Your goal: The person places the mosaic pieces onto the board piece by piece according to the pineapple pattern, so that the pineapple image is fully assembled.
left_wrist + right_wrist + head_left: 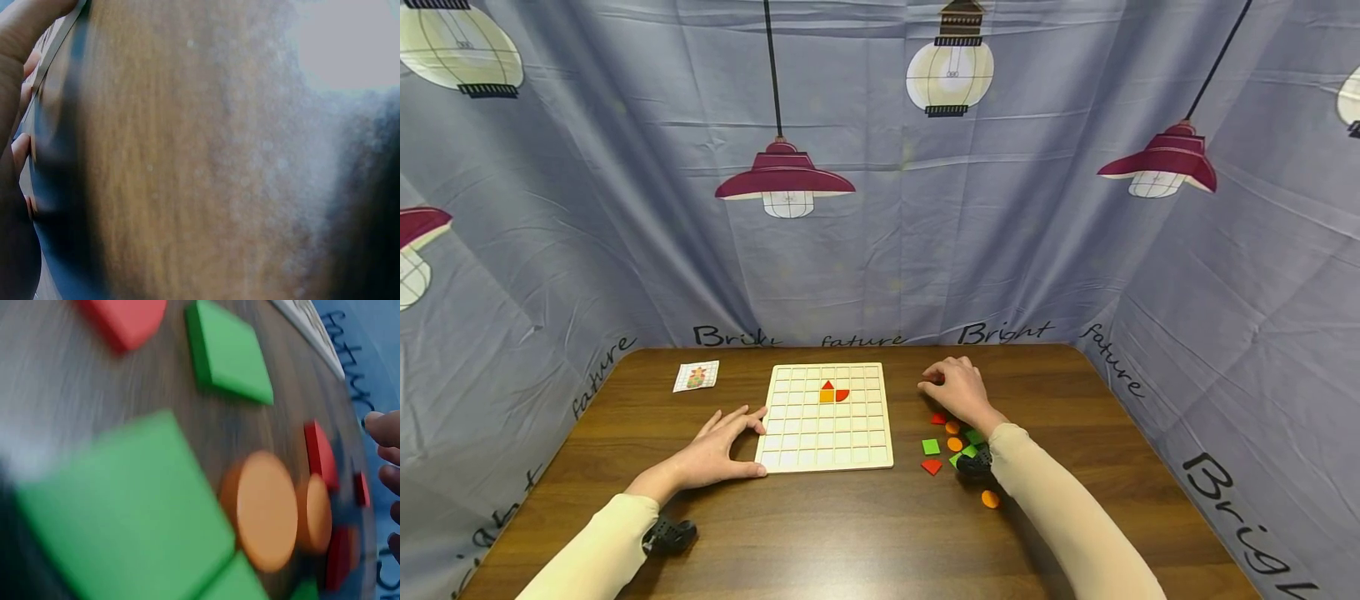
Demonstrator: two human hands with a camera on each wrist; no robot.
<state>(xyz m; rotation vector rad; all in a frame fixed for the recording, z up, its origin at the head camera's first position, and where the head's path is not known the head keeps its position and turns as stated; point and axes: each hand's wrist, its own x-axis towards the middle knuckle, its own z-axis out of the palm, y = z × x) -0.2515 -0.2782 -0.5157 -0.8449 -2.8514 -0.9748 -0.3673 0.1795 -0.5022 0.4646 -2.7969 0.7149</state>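
Note:
A pale square grid board point(823, 433) lies on the table with a red triangle point(827, 386), an orange square point(827, 397) and a red quarter-round piece point(842, 395) on its upper middle. My left hand point(718, 450) touches the board's left side, its fingers spread along the edge and the thumb at the near left corner. To the right of the board, my right hand point(957, 390) hovers just past a group of loose pieces. Its fingers are loosely bent, and no piece shows between the fingertips point(375, 420) in the right wrist view.
Loose pieces lie under and beside my right forearm: green squares point(931, 447), orange discs point(990, 499) and red pieces point(932, 467). A small card point(696, 377) with a coloured grid picture sits at the table's back left. Behind the table hangs a blue curtain point(865, 275).

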